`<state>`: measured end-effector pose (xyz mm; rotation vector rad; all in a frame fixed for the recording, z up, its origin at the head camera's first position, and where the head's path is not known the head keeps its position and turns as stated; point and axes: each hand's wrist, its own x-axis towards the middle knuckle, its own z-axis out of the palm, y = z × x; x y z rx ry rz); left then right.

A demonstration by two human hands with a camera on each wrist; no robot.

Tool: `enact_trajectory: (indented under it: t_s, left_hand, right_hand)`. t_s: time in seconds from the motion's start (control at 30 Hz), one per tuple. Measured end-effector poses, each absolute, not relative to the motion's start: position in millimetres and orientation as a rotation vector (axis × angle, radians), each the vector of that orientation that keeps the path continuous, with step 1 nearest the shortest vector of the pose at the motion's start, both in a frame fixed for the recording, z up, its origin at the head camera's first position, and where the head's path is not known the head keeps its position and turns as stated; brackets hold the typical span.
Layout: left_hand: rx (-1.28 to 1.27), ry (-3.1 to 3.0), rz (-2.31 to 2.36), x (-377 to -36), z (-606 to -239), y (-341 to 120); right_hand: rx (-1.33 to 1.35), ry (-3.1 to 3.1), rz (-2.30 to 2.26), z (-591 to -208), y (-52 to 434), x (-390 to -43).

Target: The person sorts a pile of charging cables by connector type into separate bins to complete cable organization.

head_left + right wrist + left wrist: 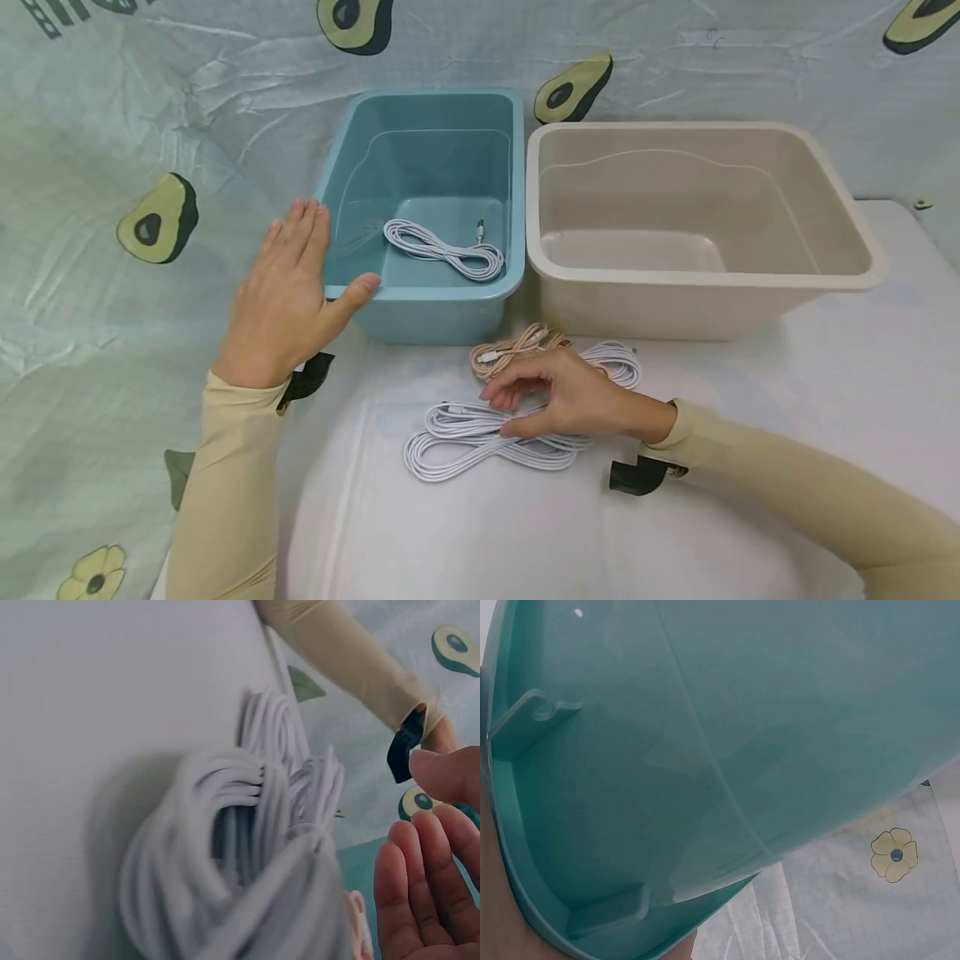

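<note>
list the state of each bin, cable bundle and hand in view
blue bin: upright, one coiled white cable inside
beige bin: upright, nothing visible inside
white cable bundle: coiled on the table, under the right hand
pink cable bundle: coiled, on the table
left hand: flat against the blue bin's rim
right hand: fingers on the white bundle, grip unclear

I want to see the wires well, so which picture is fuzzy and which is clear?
The head view is clear: the white cable under the right hand and the left hand on the blue tub look crisp, with soft even light. The right wrist view is fuzzy: the cable fills it too close. The left wrist view shows only tub wall.
</note>
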<state>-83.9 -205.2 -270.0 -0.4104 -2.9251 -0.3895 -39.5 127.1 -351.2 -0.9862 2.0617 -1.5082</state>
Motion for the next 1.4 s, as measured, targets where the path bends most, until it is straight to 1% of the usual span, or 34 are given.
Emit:
enact_trajectory:
  t_s: [0.2,0.53,0.87,1.2,1.4]
  left_hand:
    - [-0.404,-2.938,-0.379,-84,-271,-206]
    - [-0.413,-2.926,-0.371,-82,-272,-205]
    - [-0.41,-2.926,-0.364,-82,-271,-203]
    - [-0.403,-2.918,-0.367,-82,-270,-205]
    - [-0.404,-2.917,-0.371,-81,-270,-205]
  right_hand:
    - [-0.984,2.112,-1.42,-365,128,-40]
    - [-1.082,2.269,-1.247,-376,127,-36]
    - [-1.138,2.418,-1.131,-376,124,-31]
    - [-1.112,2.504,-0.989,-372,121,-29]
    - [-1.081,2.487,-1.017,-372,123,-28]
